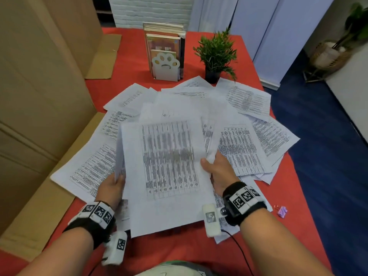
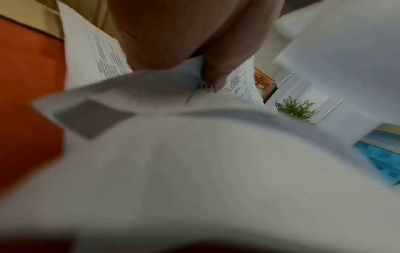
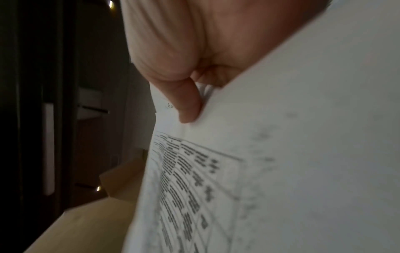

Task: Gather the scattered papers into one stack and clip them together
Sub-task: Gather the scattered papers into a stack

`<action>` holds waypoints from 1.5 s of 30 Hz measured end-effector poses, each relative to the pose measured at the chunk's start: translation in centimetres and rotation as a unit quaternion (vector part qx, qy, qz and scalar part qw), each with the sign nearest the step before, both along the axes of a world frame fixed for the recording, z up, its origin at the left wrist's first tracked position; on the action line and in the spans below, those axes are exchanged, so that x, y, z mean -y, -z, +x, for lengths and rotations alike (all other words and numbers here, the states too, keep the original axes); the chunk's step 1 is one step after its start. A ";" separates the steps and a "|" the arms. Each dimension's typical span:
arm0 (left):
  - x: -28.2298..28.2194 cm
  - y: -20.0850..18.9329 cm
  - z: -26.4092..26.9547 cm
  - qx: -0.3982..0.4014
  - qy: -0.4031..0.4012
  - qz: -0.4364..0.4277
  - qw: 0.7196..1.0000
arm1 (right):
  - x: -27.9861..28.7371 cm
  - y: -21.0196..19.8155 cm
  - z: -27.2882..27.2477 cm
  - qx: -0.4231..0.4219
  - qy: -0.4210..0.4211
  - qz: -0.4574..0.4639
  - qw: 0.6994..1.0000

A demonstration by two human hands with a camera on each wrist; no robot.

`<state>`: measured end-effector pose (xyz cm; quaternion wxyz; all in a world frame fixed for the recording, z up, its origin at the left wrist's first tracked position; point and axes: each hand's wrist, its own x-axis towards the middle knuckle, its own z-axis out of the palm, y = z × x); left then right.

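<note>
Up off the table goes a thin bundle of papers, printed tables facing the head camera, held by its two long edges. The left hand pinches the left edge, thumb on top; the right hand grips the right edge, and the right wrist view shows its thumb pressed down over several sheet edges at once. Light stuff, this, and floppy: the bundle bows between the two grips, and the sheets look smooth enough to slide over one another and fan out. Best taken at opposite edges, as here, then probably tapped on the table to square it.

Plenty left to gather, though. Loose sheets lie overlapping all across the red table, from the near left up to the plant and the bookend. The clip, small and purple, waits near the right edge, just beyond the right wrist and apart from the papers. It looks a job for one free hand.
</note>
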<state>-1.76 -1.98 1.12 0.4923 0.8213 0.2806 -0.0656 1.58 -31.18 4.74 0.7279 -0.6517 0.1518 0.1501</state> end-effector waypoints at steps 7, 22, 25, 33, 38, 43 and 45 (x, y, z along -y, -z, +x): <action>-3.1 -0.8 0.0 0.010 -0.064 0.029 0.997 | 1.7 1.7 1.5 -0.020 0.086 -0.142 0.986; 2.2 -2.2 2.2 -0.003 -0.009 -0.248 0.969 | -1.3 2.1 1.7 -0.023 0.032 -0.025 0.999; 3.3 -1.9 3.5 -0.012 -0.007 -0.216 0.976 | -0.1 2.4 1.7 -0.017 0.082 -0.093 0.992; -0.8 1.2 6.8 -0.128 -0.028 0.175 0.976 | 6.9 4.3 1.9 -0.084 0.184 -0.212 0.956; -1.1 3.2 6.2 -0.178 0.080 0.251 0.948 | 8.5 4.9 1.3 -0.111 0.147 -0.275 0.944; 1.8 3.3 3.3 -0.127 0.261 0.250 0.924 | 7.6 5.2 1.0 -0.101 0.147 -0.293 0.939; 2.1 3.1 2.3 -0.060 0.267 0.246 0.930 | 7.2 5.1 1.4 -0.097 0.148 -0.278 0.944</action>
